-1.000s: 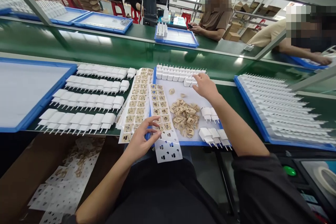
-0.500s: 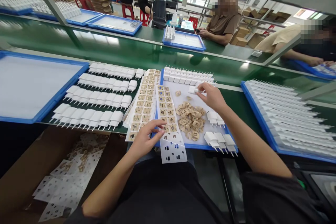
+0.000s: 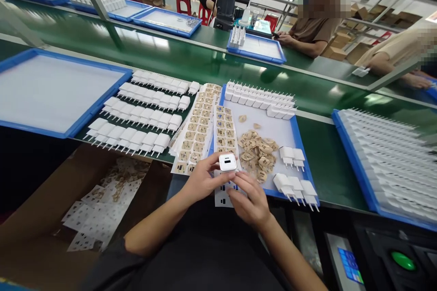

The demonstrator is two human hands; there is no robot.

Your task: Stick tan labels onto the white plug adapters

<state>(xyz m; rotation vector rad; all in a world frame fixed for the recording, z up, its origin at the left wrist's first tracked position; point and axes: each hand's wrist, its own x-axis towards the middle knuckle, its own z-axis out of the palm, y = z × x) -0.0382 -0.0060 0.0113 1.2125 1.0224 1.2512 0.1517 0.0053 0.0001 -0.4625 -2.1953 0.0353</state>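
A white plug charger (image 3: 227, 162), its dark port facing up at me, is gripped between the thumb and fingers of my left hand (image 3: 202, 179). My right hand (image 3: 251, 200) is close by at the charger's lower right, fingers bent and thumb apart from them; I see nothing held in it. Beneath the hands lies a sticker sheet (image 3: 225, 132) with tan cut-outs, partly hidden by them. Just right of it, a heap of tan cut-out pieces (image 3: 258, 154) rests in a blue-rimmed tray (image 3: 302, 145). White chargers (image 3: 259, 95) line the tray's back.
Rows of chargers (image 3: 136, 111) lie at left, beside more sticker sheets (image 3: 198, 127). A blue-rimmed tray (image 3: 61, 88) is further left; a charger-filled tray (image 3: 392, 159) stands at right. An open carton (image 3: 41, 236) holds used sheets below. A co-worker (image 3: 314, 32) sits across the line.
My right hand has come from a charger at the tray's back down beside my left hand. My left hand has left the sticker sheet and now holds a charger. The view has shifted.
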